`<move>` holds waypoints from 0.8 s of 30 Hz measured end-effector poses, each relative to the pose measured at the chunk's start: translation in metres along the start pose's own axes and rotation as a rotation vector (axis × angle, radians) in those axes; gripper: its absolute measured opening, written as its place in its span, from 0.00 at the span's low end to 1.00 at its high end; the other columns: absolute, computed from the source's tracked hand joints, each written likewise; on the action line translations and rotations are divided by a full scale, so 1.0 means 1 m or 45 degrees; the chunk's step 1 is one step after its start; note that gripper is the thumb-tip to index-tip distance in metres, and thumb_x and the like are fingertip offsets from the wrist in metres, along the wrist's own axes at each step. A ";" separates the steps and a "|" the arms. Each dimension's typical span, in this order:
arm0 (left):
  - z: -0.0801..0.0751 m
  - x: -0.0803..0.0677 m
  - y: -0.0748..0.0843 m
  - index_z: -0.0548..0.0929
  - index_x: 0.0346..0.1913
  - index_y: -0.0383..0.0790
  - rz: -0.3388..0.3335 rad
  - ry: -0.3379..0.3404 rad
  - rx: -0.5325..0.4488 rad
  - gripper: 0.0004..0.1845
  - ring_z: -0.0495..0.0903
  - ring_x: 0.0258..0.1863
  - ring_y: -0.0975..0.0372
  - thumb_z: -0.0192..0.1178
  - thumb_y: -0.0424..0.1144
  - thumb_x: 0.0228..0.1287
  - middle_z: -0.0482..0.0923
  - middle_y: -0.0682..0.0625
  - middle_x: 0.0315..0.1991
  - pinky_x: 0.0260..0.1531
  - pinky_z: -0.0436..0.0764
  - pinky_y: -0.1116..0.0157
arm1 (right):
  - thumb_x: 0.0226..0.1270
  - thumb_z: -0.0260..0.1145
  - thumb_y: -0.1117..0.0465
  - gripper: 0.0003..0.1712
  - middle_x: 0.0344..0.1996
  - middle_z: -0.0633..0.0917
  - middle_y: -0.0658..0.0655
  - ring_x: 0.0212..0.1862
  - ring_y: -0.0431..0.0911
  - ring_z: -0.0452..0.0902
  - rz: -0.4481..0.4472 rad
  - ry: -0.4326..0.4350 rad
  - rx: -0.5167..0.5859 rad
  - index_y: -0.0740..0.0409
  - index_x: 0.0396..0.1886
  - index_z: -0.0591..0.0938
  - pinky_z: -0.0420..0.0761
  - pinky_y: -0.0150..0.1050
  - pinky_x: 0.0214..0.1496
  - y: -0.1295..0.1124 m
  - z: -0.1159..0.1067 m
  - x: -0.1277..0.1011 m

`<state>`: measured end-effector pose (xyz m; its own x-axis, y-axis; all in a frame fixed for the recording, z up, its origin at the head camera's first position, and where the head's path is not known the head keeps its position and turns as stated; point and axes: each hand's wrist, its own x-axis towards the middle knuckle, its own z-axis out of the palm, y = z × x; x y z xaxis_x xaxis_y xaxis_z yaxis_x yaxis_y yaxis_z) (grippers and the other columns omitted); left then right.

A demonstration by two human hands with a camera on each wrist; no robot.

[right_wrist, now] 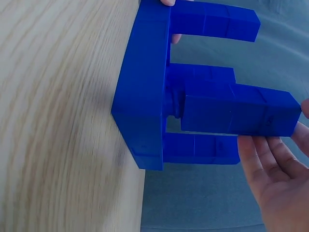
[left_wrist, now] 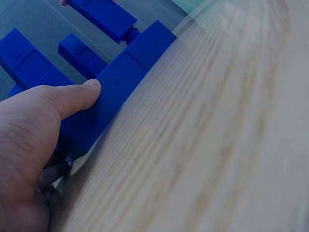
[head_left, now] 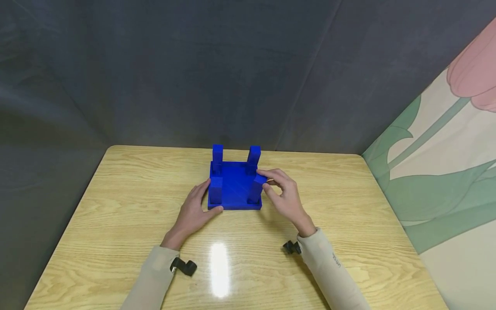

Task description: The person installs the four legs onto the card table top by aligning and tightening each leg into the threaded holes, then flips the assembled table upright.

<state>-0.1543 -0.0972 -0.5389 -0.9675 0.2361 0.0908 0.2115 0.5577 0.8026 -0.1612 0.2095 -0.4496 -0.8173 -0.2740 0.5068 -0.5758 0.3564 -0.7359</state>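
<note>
A blue square board (head_left: 234, 186) lies flat on the table, with several blue block legs standing up at its corners. My left hand (head_left: 192, 214) grips the board's near left corner, the thumb along the front edge and the fingers at the left side. With my right hand (head_left: 286, 197) I pinch the top of the near right leg (right_wrist: 241, 111) between thumb and fingers. That leg leans a little, and a narrow ridged stud (right_wrist: 175, 102) shows in the gap between it and the board. The near left leg (head_left: 216, 191) sits flush on the board.
The wooden table (head_left: 135, 206) ends at a dark cloth wall (head_left: 217, 77) behind the board. At the right is a wall panel (head_left: 434, 189) with a tulip pattern. Small black cameras (head_left: 186, 267) are strapped to both sleeved wrists.
</note>
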 end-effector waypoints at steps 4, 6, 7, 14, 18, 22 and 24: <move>0.000 0.000 0.001 0.57 0.91 0.40 -0.004 -0.004 -0.004 0.56 0.51 0.88 0.36 0.75 0.57 0.71 0.58 0.37 0.88 0.82 0.55 0.30 | 0.80 0.69 0.69 0.20 0.57 0.90 0.59 0.55 0.49 0.87 0.009 -0.011 -0.015 0.66 0.67 0.88 0.91 0.43 0.58 0.001 -0.001 0.000; 0.000 -0.001 0.001 0.57 0.91 0.40 -0.007 -0.005 -0.005 0.56 0.51 0.88 0.36 0.75 0.57 0.71 0.58 0.37 0.88 0.82 0.55 0.30 | 0.78 0.70 0.70 0.20 0.56 0.90 0.59 0.53 0.50 0.87 0.010 -0.010 -0.016 0.66 0.66 0.88 0.91 0.41 0.56 0.002 -0.001 0.001; -0.001 -0.001 0.001 0.57 0.91 0.40 -0.007 -0.004 -0.005 0.56 0.51 0.88 0.36 0.75 0.57 0.71 0.58 0.37 0.88 0.82 0.55 0.30 | 0.77 0.71 0.71 0.20 0.55 0.90 0.59 0.52 0.50 0.87 0.010 -0.006 -0.018 0.66 0.66 0.88 0.91 0.40 0.55 0.003 0.000 0.001; -0.001 -0.001 0.002 0.56 0.91 0.40 -0.009 -0.003 -0.009 0.56 0.50 0.88 0.35 0.75 0.57 0.72 0.58 0.37 0.88 0.83 0.55 0.31 | 0.72 0.77 0.71 0.20 0.52 0.90 0.60 0.50 0.51 0.86 0.033 0.030 -0.049 0.67 0.62 0.87 0.91 0.38 0.49 0.002 0.002 0.001; -0.001 -0.001 0.002 0.56 0.91 0.40 -0.012 -0.003 -0.011 0.56 0.50 0.88 0.35 0.75 0.57 0.72 0.58 0.37 0.88 0.83 0.55 0.30 | 0.71 0.79 0.71 0.20 0.50 0.89 0.60 0.48 0.51 0.86 0.048 0.049 -0.071 0.66 0.60 0.86 0.91 0.39 0.46 0.002 0.005 0.001; -0.001 -0.001 0.002 0.56 0.91 0.41 -0.014 -0.003 -0.017 0.56 0.49 0.88 0.35 0.75 0.58 0.72 0.58 0.37 0.88 0.83 0.54 0.30 | 0.69 0.80 0.70 0.20 0.48 0.89 0.59 0.47 0.50 0.86 0.064 0.086 -0.083 0.64 0.57 0.86 0.90 0.36 0.43 0.001 0.008 0.000; -0.001 -0.001 0.002 0.57 0.91 0.41 -0.012 -0.001 -0.016 0.56 0.49 0.88 0.35 0.75 0.58 0.71 0.58 0.37 0.88 0.82 0.54 0.30 | 0.68 0.81 0.69 0.20 0.48 0.89 0.59 0.47 0.50 0.86 0.079 0.107 -0.085 0.63 0.56 0.85 0.89 0.35 0.42 -0.001 0.010 0.001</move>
<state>-0.1528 -0.0972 -0.5365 -0.9693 0.2318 0.0825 0.2005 0.5500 0.8107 -0.1609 0.2003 -0.4530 -0.8489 -0.1747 0.4989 -0.5216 0.4298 -0.7370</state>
